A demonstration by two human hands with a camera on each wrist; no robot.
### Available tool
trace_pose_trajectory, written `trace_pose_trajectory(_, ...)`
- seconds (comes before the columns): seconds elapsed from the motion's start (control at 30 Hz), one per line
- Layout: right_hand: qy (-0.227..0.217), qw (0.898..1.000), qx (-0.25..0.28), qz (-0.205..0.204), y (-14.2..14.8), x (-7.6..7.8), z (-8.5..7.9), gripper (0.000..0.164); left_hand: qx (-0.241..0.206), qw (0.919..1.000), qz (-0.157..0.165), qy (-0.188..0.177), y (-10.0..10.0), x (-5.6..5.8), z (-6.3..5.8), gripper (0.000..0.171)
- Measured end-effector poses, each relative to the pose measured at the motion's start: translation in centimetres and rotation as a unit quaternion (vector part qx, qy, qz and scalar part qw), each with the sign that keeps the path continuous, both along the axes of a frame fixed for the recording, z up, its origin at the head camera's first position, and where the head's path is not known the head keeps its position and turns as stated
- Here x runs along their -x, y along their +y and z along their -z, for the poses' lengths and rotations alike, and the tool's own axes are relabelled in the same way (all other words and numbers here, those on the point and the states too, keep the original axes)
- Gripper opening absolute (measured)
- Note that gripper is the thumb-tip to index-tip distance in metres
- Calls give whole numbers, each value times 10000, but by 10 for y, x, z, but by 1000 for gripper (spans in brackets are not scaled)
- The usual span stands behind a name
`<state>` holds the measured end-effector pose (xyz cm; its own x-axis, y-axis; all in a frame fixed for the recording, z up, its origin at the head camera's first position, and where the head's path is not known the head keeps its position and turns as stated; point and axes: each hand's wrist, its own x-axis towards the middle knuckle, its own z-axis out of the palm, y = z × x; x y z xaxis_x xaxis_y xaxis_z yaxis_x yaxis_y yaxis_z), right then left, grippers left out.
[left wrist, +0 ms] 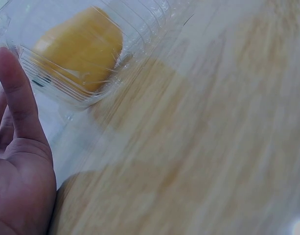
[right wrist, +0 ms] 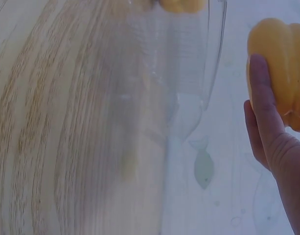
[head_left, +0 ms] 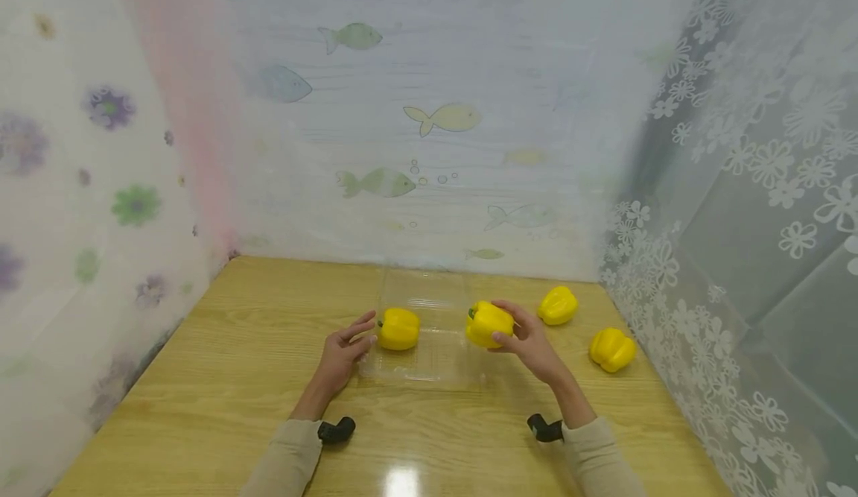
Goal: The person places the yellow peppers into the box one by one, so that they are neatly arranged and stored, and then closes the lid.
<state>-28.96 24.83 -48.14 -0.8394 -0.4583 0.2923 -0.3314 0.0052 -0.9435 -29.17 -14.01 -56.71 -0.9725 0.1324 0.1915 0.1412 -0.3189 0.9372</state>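
Observation:
My right hand (head_left: 529,340) holds a yellow bell pepper (head_left: 488,324) above the right side of a clear plastic container (head_left: 436,366), its green stem facing left. In the right wrist view, the thumb and fingers lie around that bell pepper (right wrist: 274,63). Another yellow bell pepper (head_left: 399,329) lies in the left part of the container. At the container's left side is my left hand (head_left: 340,355), its fingers fairly straight. The left wrist view shows the thumb (left wrist: 17,93) upright against the container's ribbed wall (left wrist: 61,83); whether the other fingers touch it is hidden.
Two more yellow bell peppers, one farther back (head_left: 558,305) and one nearer (head_left: 613,349), lie on the wooden table (head_left: 221,378) to the right. Behind the container stands its raised clear lid (head_left: 422,288). Patterned curtains (head_left: 442,206) enclose the table at the back and sides.

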Motion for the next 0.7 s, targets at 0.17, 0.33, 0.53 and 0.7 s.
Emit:
trace_pose_trajectory(0.17,-30,10000,58,-23,-7,0,2,55,-55,10000,6,25,0,-1,0,48)
trace_pose_trajectory(0.33,-135,9999,59,17,-14,-1,3,55,-50,10000,6,6,1,-1,-1,48)
trace_pose_trajectory(0.53,-250,9996,16,94,-23,1,7,55,-118,9999,-7,22,0,-1,-1,49)
trace_pose_trajectory(0.7,-274,9996,52,93,-34,0,11,54,-88,10000,10,40,0,-1,-1,49)
